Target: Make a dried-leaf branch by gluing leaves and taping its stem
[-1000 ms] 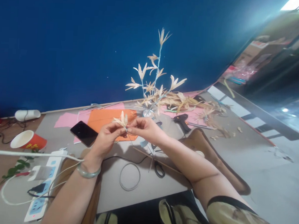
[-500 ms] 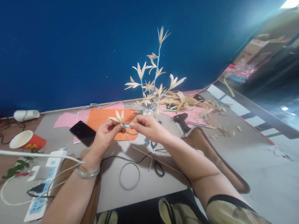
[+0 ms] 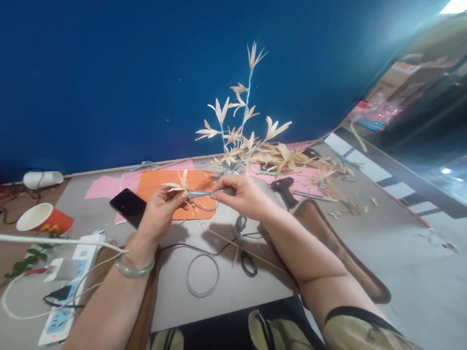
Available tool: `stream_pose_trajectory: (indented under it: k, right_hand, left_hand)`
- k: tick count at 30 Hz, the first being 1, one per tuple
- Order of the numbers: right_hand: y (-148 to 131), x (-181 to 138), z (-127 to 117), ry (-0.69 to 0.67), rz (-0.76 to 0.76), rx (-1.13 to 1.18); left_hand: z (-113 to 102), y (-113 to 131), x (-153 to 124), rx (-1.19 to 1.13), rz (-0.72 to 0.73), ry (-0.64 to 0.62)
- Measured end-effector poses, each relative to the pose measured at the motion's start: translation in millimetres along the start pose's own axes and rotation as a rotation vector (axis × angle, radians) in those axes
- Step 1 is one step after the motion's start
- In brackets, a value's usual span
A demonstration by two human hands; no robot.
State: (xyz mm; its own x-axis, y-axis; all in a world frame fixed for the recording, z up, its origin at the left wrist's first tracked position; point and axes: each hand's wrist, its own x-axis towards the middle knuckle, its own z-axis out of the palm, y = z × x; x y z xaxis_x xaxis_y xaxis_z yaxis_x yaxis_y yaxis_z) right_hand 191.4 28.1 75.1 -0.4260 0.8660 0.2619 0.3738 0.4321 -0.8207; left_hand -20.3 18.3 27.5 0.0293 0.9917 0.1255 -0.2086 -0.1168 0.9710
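From where I stand, the change of the last half second is in the gap: the two hands have drawn further apart, and the pale blue strip [image 3: 200,193] that showed only as a short tab now runs in a straight, taut-looking line between them. That puts the wrapping strip under tension at the flower's base, a fair sign, I'd judge, that binding is under way. The left hand [image 3: 157,213] pinches the dried-husk flower [image 3: 180,182] at its base between thumb and fingers; the right hand [image 3: 242,196] has thumb and fingertips closed on the strip's other end. The flower is held above the orange sheet [image 3: 166,176], its petals pointing up and toward the left. As for writing, the red-and-white paper cup [image 3: 45,218] carries yellow marks, too small to make out. The smartphone [image 3: 126,206] shows a dark screen, and I can read no brand on the power strip [image 3: 66,291].
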Motion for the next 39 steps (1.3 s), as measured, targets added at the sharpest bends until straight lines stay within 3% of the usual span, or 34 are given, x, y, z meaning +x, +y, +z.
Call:
stream_pose_trajectory:
  k: [6,12,19,28,39]
  right_hand:
    - [-1.1,-2.7,-6.0,-0.169,-0.058,-0.204]
    - [11.1,5.2,11.3,-0.279,-0.018,0.217]
    - [34.5,14.8,28.6,-0.36,0.134,0.485]
    - [33.0,17.1,24.9,-0.282,0.139,0.257]
    - [22.3,7.3,32.8,-0.078,0.117,0.441]
  left_hand:
    - [7.0,-4.6,-4.0,0.044,-0.022,-0.054]
    - [14.0,-7.6,-9.3,0.09,-0.018,-0.062]
    - [15.5,-5.1,-9.3,0.118,0.001,-0.06]
    - [14.2,-5.0,-6.2,0.157,-0.011,-0.036]
    - [15.2,-1.5,-6.8,0.096,-0.031,-0.012]
